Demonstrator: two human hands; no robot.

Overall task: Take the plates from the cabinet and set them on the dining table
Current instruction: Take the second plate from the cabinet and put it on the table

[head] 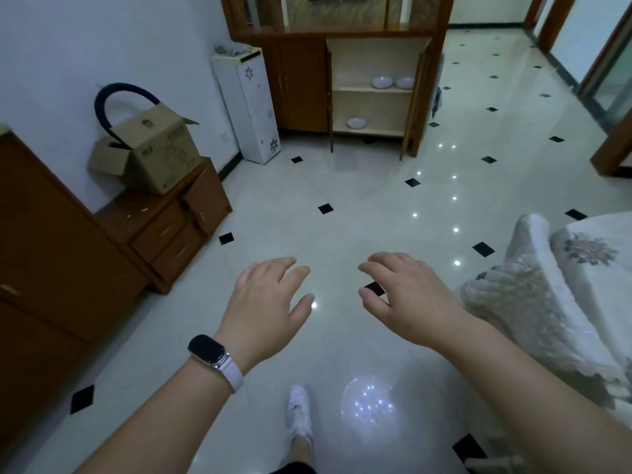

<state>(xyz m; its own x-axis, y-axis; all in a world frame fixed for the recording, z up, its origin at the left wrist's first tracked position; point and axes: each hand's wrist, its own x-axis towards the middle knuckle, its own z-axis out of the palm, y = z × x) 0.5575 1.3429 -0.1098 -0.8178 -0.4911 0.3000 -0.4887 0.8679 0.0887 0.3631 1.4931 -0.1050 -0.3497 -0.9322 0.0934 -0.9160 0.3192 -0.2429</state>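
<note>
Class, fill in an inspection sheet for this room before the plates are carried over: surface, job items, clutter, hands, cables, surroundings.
Surface: dining table at far right, cloth-covered; only its edge shows.
Job's things: open cabinet across the room; left plate and right plate on its upper shelf, lower plate on the shelf below.
Clutter: cardboard box and dark hoop on a low sideboard.
Hands: left hand and right hand open, empty, over the floor; watch on the left wrist.
Cables: nothing seen.
Surroundings: glossy tiled floor; white dispenser beside the cabinet; covered chair by the table.
</note>
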